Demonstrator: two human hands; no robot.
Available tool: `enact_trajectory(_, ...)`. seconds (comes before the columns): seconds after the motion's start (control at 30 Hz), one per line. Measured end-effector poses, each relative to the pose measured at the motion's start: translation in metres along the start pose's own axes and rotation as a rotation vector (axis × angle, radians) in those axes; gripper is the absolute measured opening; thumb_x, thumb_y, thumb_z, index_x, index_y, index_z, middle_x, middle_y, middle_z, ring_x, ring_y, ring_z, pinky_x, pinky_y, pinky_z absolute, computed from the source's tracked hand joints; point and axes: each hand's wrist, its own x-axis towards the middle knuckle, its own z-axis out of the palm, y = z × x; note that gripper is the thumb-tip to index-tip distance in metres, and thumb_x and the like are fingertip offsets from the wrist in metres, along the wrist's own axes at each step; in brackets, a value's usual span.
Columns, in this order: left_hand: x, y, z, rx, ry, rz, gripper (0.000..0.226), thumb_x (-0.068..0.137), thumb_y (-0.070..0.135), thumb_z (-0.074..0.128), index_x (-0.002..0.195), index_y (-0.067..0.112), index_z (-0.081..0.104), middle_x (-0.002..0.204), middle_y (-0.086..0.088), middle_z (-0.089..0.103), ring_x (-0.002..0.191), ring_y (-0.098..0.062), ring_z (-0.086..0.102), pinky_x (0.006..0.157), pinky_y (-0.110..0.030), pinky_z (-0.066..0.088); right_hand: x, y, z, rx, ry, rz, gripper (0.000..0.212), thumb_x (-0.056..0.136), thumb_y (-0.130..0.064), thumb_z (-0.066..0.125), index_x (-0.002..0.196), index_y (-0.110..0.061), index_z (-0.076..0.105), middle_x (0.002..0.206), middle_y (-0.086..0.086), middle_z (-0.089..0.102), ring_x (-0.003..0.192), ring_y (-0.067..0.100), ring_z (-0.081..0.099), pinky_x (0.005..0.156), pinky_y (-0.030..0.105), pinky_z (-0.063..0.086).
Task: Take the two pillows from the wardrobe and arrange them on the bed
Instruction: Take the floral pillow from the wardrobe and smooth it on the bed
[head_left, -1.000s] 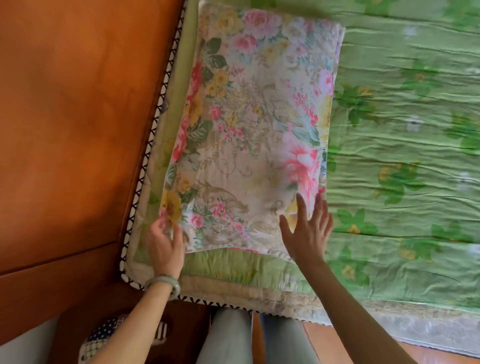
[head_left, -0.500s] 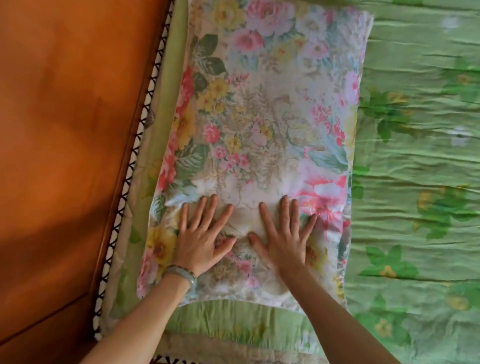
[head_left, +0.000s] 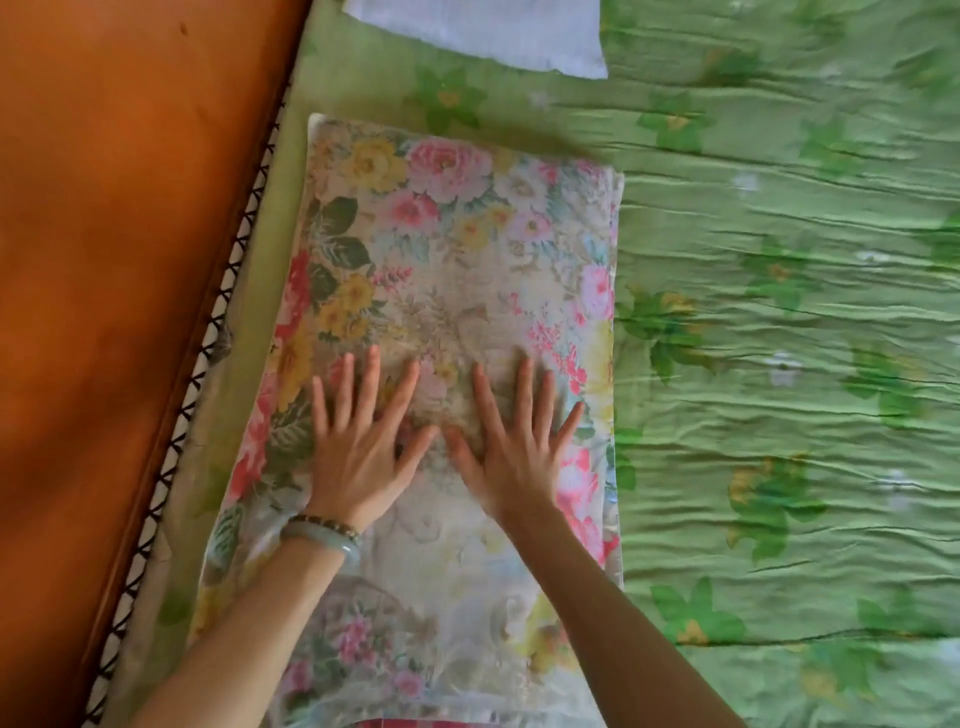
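Floral pillow lies flat on the bed, its long side running along the wooden headboard. It sits just beside the headboard, not touching it; a strip of green quilt shows between them. Black-and-white stitched trim edges the quilt right against the headboard.

Your left hand is palm down on the pillow, on the half nearer the headboard. Its fingers are straight and spread, gripping nothing and only pressing on the fabric.

Your right hand is palm down too, on the half farther from the headboard. Its fingers are also straight and splayed, flat on the cover and holding nothing. The thumbs nearly meet over the pillow's middle; whether they touch cannot be told.

A pale green bangle and a beaded bracelet sit on your left wrist.

White fabric piece lies on the quilt farther along the headboard, apart from the floral pillow. Only one corner shows at the frame's top edge, so you cannot tell if it is the second pillow. The quilt away from the headboard is wrinkled, green with a flower print.
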Motion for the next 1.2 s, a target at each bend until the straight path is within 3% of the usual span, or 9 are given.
enact_trajectory(0.13,0.012,-0.009,0.035,0.040,-0.025,-0.024,0.071,0.094,0.068,0.019,0.155,0.033,0.015,0.163,-0.013,0.008,0.149,-0.037,0.007,0.115,-0.064,0.006,0.015,0.008,0.031,-0.044,-0.022,0.005,0.069,0.088,-0.068,0.033,0.150,-0.039,0.021,0.158,0.015,0.022,0.144,0.040,0.017,0.102,0.075,0.019)
enact_trajectory(0.27,0.025,-0.013,0.051,0.059,-0.055,-0.020,0.071,0.094,0.068,0.020,0.155,0.033,0.015,0.164,-0.011,0.007,0.150,-0.035,0.007,0.116,-0.064,0.007,0.027,0.010,0.046,-0.034,-0.062,0.026,0.072,0.087,-0.067,0.036,0.151,-0.040,0.014,0.159,0.014,0.019,0.145,0.040,0.015,0.102,0.077,0.018)
enact_trajectory(0.43,0.025,-0.008,0.036,0.058,-0.073,0.000,0.072,0.093,0.067,0.022,0.155,0.029,0.020,0.162,-0.014,0.011,0.149,-0.036,0.010,0.116,-0.063,0.008,0.027,0.008,0.031,-0.032,-0.086,0.010,0.068,0.088,-0.066,0.034,0.149,-0.040,0.020,0.157,0.014,0.021,0.143,0.041,0.019,0.102,0.076,0.020)
enact_trajectory(0.57,0.030,-0.010,0.000,0.004,-0.014,0.074,0.075,0.094,0.068,0.018,0.155,0.025,0.018,0.163,-0.014,0.008,0.150,-0.034,0.006,0.117,-0.060,0.003,0.032,0.012,-0.002,0.034,-0.001,-0.047,0.070,0.088,-0.067,0.029,0.150,-0.037,0.017,0.158,0.015,0.016,0.145,0.041,0.013,0.107,0.073,0.009)
enact_trajectory(0.7,0.092,-0.012,-0.031,0.009,0.043,0.077,0.075,0.094,0.069,0.015,0.156,0.027,0.009,0.164,-0.011,-0.001,0.150,-0.030,-0.004,0.118,-0.056,-0.004,0.086,0.008,-0.028,0.084,0.047,-0.008,0.071,0.087,-0.066,0.027,0.149,-0.039,0.007,0.159,0.010,0.002,0.146,0.036,-0.002,0.109,0.069,-0.002)
enact_trajectory(0.83,0.143,-0.009,-0.026,0.049,-0.053,0.024,0.077,0.091,0.071,0.009,0.156,0.029,0.006,0.163,-0.009,-0.003,0.149,-0.032,-0.003,0.117,-0.060,-0.004,0.130,0.007,-0.022,0.005,-0.050,0.003,0.071,0.087,-0.071,0.019,0.148,-0.043,-0.004,0.159,0.006,-0.012,0.145,0.032,-0.015,0.110,0.068,-0.007)
enact_trajectory(1.0,0.152,-0.010,0.012,0.071,-0.098,-0.020,0.074,0.093,0.069,0.011,0.156,0.029,0.009,0.163,-0.009,0.003,0.150,-0.034,0.001,0.116,-0.062,-0.002,0.142,0.011,0.011,-0.026,-0.133,0.026,0.070,0.089,-0.073,0.013,0.148,-0.045,-0.010,0.160,0.004,-0.014,0.145,0.033,-0.018,0.109,0.068,-0.009)
enact_trajectory(1.13,0.161,-0.018,0.026,0.059,-0.093,-0.005,0.072,0.095,0.068,0.015,0.155,0.029,0.015,0.163,-0.009,0.009,0.150,-0.033,0.005,0.116,-0.062,0.000,0.151,0.011,0.023,-0.009,-0.140,0.041,0.071,0.089,-0.072,0.020,0.151,-0.043,0.000,0.161,0.006,0.000,0.146,0.035,-0.004,0.110,0.067,-0.008)
enact_trajectory(1.2,0.162,-0.015,0.025,0.066,-0.092,-0.004,0.073,0.094,0.067,0.016,0.155,0.028,0.018,0.163,-0.010,0.011,0.150,-0.033,0.006,0.116,-0.062,0.001,0.154,0.011,0.024,-0.017,-0.174,0.031,0.071,0.089,-0.073,0.017,0.149,-0.044,-0.006,0.160,0.004,-0.009,0.146,0.034,-0.010,0.109,0.066,-0.012)
